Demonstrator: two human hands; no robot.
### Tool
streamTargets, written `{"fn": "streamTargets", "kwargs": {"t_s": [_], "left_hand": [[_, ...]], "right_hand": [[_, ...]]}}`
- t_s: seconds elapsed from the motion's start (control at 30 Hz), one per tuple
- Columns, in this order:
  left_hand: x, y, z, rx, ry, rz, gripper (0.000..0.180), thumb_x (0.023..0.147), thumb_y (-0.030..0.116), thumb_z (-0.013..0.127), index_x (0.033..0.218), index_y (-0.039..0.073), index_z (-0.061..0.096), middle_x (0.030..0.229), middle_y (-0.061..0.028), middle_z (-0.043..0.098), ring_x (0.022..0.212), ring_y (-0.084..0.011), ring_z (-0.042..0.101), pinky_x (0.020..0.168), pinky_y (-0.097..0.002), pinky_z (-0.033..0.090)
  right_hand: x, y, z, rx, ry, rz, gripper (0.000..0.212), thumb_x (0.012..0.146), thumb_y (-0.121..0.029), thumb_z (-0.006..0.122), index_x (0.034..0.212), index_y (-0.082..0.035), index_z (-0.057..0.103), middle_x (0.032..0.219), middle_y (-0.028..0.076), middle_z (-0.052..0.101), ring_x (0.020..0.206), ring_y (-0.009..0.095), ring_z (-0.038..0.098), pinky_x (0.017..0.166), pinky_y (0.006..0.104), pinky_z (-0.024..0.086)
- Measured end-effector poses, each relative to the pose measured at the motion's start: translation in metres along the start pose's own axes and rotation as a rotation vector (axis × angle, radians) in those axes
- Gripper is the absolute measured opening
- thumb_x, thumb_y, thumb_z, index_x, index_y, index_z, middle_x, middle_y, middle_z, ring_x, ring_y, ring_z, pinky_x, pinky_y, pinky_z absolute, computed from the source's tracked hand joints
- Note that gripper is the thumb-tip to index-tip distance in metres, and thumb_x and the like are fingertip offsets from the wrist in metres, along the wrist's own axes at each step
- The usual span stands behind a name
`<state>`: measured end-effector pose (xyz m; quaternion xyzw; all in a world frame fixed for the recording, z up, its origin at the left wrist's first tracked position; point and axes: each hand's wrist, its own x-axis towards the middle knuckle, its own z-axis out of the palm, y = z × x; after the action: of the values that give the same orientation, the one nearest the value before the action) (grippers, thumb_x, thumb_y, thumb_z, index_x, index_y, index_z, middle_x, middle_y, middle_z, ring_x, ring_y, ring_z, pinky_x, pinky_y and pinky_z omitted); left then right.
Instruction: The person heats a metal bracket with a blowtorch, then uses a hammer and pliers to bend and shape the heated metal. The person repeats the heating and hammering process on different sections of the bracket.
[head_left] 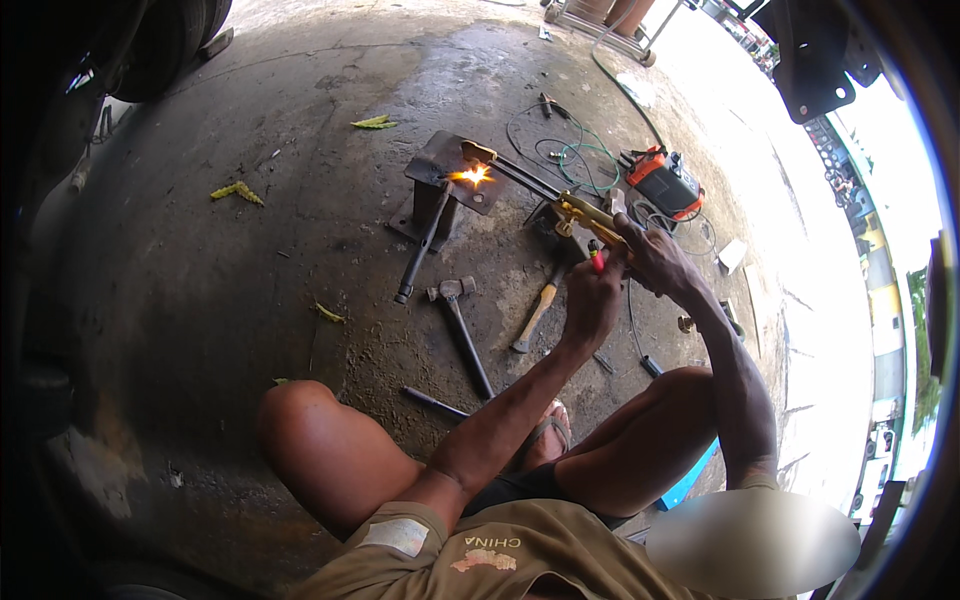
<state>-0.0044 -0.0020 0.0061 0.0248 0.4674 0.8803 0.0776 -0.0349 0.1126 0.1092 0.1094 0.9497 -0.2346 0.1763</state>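
Observation:
My right hand (655,260) is wrapped round the handle of a brass cutting torch (585,212), whose long twin tubes reach away to the left. A bright orange flame (472,175) burns at its head, over a dark steel plate (440,158) on a small metal stand. Just below the torch valves, my left hand (594,298) is closed on a small red lighter (596,257), its top sticking out. A dark metal rod (424,245) leans from the plate's near edge toward me. The fingers of both hands are partly hidden.
On the stained concrete floor lie a hammer (460,325), a wooden-handled tool (540,310) and a metal bar (433,403). An orange-and-black welding machine (665,183) with cables (585,165) stands at the right. Cylinders on a trolley (610,25) are at the far side.

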Motion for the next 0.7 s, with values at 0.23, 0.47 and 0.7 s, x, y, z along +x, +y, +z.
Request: {"fn": "streamTargets", "kwargs": {"t_s": [0.23,0.47,0.7], "left_hand": [[0.001,0.002,0.003,-0.041,-0.016,0.014,0.05,0.105,0.042,0.052,0.097,-0.003,0.072,0.06,0.0015,0.055,0.054,-0.0065,0.042,0.049,-0.0332,0.033],[0.002,0.011,0.0,-0.107,-0.003,0.003,0.052,0.105,0.043,0.051,0.101,-0.005,0.073,0.071,-0.0017,0.067,0.061,-0.0075,0.053,0.055,-0.03,0.039],[0.001,0.027,-0.002,-0.071,-0.054,-0.052,0.052,0.106,0.044,0.049,0.107,-0.003,0.073,0.088,-0.0052,0.075,0.068,-0.0059,0.056,0.06,-0.0265,0.041]], "right_hand": [[0.004,0.01,0.004,0.097,0.028,-0.021,0.084,0.094,-0.079,0.037,0.079,-0.001,0.067,0.057,-0.002,0.047,0.047,0.01,0.044,0.044,0.0299,0.034],[0.002,-0.008,0.006,0.027,0.025,-0.046,0.089,0.097,-0.077,0.03,0.093,0.001,0.072,0.072,0.011,0.061,0.07,0.021,0.058,0.068,0.0409,0.046],[-0.004,-0.015,0.005,0.052,0.049,-0.05,0.087,0.097,-0.076,0.03,0.092,0.001,0.071,0.071,0.009,0.06,0.069,0.019,0.055,0.066,0.0395,0.044]]}}
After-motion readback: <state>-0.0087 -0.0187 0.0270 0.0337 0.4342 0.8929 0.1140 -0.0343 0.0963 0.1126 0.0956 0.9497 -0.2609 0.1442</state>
